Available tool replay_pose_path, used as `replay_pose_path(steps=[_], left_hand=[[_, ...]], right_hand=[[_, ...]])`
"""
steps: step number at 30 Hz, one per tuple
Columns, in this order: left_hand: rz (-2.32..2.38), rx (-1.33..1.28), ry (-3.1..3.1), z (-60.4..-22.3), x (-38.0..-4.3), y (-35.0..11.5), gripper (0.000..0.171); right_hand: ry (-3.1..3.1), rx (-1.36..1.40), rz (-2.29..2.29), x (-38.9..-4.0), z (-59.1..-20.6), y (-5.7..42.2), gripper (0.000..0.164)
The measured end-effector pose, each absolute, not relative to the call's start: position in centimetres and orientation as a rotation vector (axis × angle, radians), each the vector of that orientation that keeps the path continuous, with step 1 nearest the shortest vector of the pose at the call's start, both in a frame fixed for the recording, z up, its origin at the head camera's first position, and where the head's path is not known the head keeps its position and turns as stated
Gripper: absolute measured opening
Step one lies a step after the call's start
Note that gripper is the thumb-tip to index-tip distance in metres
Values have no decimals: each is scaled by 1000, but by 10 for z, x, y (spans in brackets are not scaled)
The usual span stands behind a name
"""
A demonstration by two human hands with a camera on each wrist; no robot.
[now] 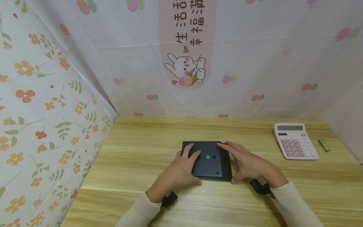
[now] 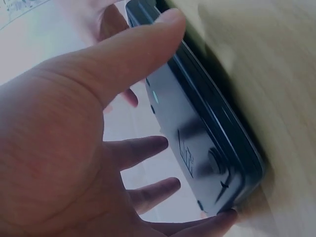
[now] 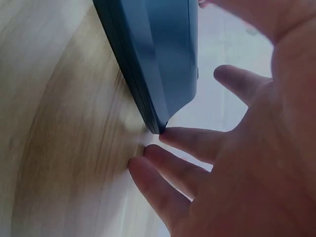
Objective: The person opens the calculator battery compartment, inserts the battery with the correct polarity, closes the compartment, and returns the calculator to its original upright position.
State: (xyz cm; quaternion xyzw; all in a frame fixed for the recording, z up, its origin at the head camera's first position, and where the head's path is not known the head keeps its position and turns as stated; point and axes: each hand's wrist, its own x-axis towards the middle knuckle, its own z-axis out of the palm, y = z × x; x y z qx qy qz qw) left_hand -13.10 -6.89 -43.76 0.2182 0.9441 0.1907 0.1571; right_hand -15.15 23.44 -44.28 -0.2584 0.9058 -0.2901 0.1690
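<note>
A flat black device (image 1: 208, 164) lies back side up on the wooden table, with a green dot, small printed marks and round feet on its back. Both hands hold it by its edges. My left hand (image 1: 182, 168) spans its left side, thumb along the near edge and a fingertip at the corner in the left wrist view. Its other fingers reach over the back. At the right side, my right hand (image 1: 249, 162) has its thumb by the near corner and a fingertip against the far corner. In the right wrist view the device's edge (image 3: 158, 64) shows beside these fingers.
A pink and white calculator (image 1: 296, 142) stands face up to the right on the table (image 1: 136, 176). Beside it lies a green battery (image 1: 324, 145). Patterned cloth (image 1: 241, 63) hangs behind the table, with flowered cloth (image 1: 51, 126) at the left.
</note>
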Motion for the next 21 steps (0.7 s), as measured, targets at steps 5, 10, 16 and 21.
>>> replay_pose_path(steps=[5,10,16,21], left_hand=[[512,604,2725,-437,-125,-63,103],[493,605,2740,-438,-123,-60,102],[492,610,2750,-438,-122,-59,101],[495,614,2754,-439,-122,-60,101]], right_hand=[[2593,-766,-757,-150,-445,233,138],[2615,-786,-733,-149,-446,233,139],[2612,-785,-748,-150,-447,233,140],[2618,-781,-740,-151,-450,233,140]])
